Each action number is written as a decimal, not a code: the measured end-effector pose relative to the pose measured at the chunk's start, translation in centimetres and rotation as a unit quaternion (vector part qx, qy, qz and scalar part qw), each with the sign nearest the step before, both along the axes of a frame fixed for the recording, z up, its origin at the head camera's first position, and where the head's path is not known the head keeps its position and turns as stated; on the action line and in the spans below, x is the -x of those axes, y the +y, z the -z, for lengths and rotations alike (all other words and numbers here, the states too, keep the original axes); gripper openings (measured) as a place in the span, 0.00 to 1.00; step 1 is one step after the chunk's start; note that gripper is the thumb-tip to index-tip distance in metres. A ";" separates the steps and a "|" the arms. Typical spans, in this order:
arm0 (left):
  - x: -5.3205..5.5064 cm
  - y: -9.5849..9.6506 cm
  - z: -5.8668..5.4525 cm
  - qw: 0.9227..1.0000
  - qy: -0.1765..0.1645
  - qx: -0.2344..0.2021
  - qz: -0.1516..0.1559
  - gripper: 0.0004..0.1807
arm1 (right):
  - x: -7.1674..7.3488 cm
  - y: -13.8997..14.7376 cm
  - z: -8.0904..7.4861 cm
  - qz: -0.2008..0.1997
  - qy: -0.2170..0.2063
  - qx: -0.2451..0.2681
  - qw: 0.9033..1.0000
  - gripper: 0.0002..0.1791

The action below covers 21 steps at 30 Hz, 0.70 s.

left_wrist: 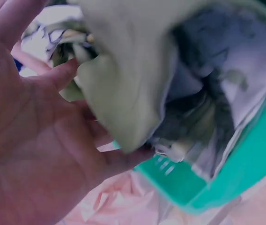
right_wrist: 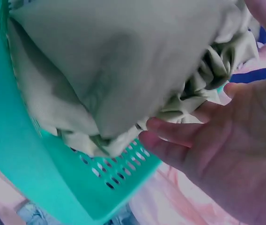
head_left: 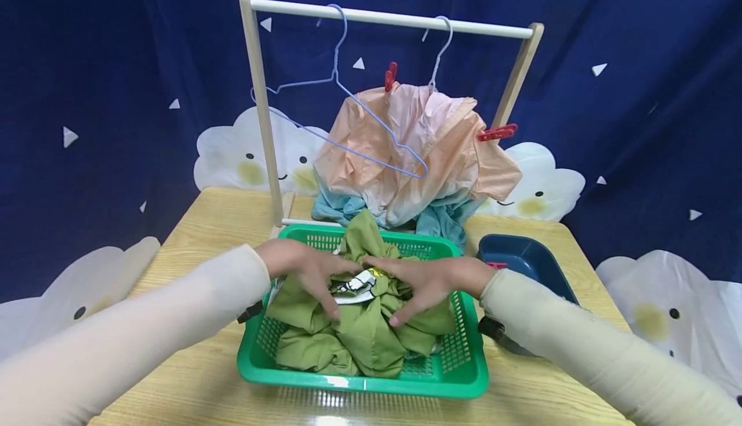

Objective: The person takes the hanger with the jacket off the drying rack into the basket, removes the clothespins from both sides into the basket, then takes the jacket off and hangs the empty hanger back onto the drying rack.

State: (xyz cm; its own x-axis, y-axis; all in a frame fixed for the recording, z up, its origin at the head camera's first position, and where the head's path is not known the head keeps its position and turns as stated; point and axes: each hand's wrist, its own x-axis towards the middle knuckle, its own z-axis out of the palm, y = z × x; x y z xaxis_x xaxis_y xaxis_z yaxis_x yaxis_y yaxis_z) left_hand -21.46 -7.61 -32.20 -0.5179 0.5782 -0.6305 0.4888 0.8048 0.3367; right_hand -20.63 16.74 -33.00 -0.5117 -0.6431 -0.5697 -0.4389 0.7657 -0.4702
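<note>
A crumpled olive-green garment (head_left: 371, 332) with a white and yellow print (head_left: 361, 281) lies heaped in a green plastic basket (head_left: 362, 384). Above its left side is my left hand (head_left: 307, 271), fingers spread, the fingertips at the cloth. My right hand (head_left: 426, 281) mirrors it on the right, thumb and fingers apart. In the left wrist view, the fingers (left_wrist: 119, 159) reach along the green cloth, and a pale patterned cloth (left_wrist: 250, 70) lies beside it in the basket. The right wrist view shows the palm bare, with fingertips (right_wrist: 156, 126) against the garment's edge.
Behind the basket stands a clothes rack (head_left: 388, 15) holding a bare blue hanger (head_left: 336, 75) and a peach garment (head_left: 429, 142) with red clothespins (head_left: 497, 132). Teal cloth (head_left: 443, 220) lies beneath it. A dark blue bin (head_left: 524, 258) sits right on the wooden table (head_left: 214, 226).
</note>
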 end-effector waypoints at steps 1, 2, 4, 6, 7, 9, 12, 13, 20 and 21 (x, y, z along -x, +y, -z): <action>0.1 -0.2 -0.3 1.000 -0.004 -0.013 0.000 0.55 | 0.0 0.3 -0.3 0.003 0.001 0.011 1.000 0.61; 0.2 -0.4 -0.6 1.000 -0.004 -0.022 -0.005 0.55 | 0.1 0.5 -0.5 0.007 0.003 0.019 1.000 0.60; 0.3 -0.8 -0.9 0.999 0.001 -0.037 -0.015 0.54 | 0.2 0.9 -0.9 0.007 0.007 0.039 0.999 0.58; 0.4 -1.1 -1.1 0.999 0.008 -0.049 -0.021 0.54 | 0.3 1.3 -1.2 0.006 0.023 0.055 0.998 0.55; 0.4 -1.3 -1.2 0.998 0.009 -0.057 -0.025 0.53 | 0.3 1.4 -1.4 0.005 0.035 0.059 0.998 0.54; 0.5 -1.6 -1.3 0.997 0.020 -0.067 -0.030 0.51 | 0.5 1.7 -1.7 0.008 0.057 0.064 0.996 0.51; 0.6 -1.8 -1.4 0.995 0.041 -0.085 -0.029 0.49 | 0.5 2.2 -2.2 0.026 0.089 0.071 0.993 0.47; 0.7 -1.9 -1.4 0.994 0.050 -0.092 -0.030 0.48 | 0.6 2.4 -2.3 0.034 0.103 0.077 0.991 0.46; 0.8 -2.5 -1.9 0.981 0.090 -0.161 -0.054 0.40 | 1.3 4.2 -3.6 0.088 0.227 0.169 0.955 0.33; 0.8 -2.6 -2.0 0.979 0.097 -0.169 -0.058 0.39 | 1.4 4.6 -3.8 0.098 0.241 0.180 0.949 0.32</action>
State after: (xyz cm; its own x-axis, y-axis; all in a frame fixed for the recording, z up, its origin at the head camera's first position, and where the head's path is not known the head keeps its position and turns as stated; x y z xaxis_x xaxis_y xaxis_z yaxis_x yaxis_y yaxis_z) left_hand -22.26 -10.17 -30.16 -0.6835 0.6672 -0.2959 0.4820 0.7171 0.5034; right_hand -22.03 21.31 -29.18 -0.7868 -0.6172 -0.0002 -0.5350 0.6822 -0.4984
